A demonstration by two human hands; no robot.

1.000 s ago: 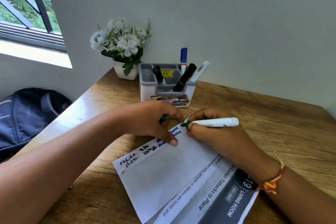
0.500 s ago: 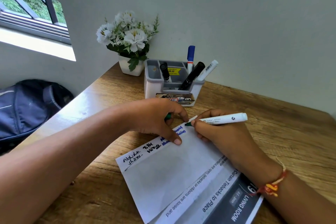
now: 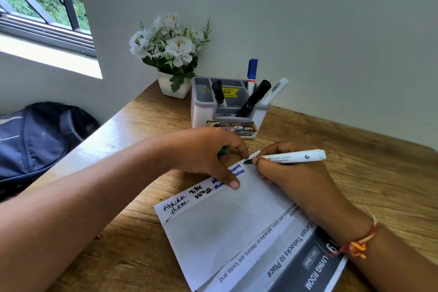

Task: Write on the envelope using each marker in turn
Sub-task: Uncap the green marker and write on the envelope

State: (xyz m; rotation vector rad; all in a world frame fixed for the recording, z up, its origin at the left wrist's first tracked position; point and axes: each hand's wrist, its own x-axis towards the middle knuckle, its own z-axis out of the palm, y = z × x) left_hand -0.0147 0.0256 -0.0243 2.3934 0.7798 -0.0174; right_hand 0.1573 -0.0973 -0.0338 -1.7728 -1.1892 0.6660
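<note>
We are gripping the green marker (image 3: 292, 157) in our right hand (image 3: 294, 182), barrel lying rightward, tip at the far corner of the envelope (image 3: 213, 225); our left hand (image 3: 201, 152) is pinning it, curling round a green cap (image 3: 222, 151)

The wooden counter (image 3: 369, 187) bears a grey organiser (image 3: 203, 117), a flower pot (image 3: 172, 89) just left of it, and an envelope (image 3: 213, 232) lying flat in front of it.

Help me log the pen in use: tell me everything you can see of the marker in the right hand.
The marker has a white, plastic-looking barrel with small dark print and a green tip, uncapped. It lies almost level, tip pointing left over the envelope's far corner; contact with the paper is unclear. The right hand pinches it near the tip.
</note>
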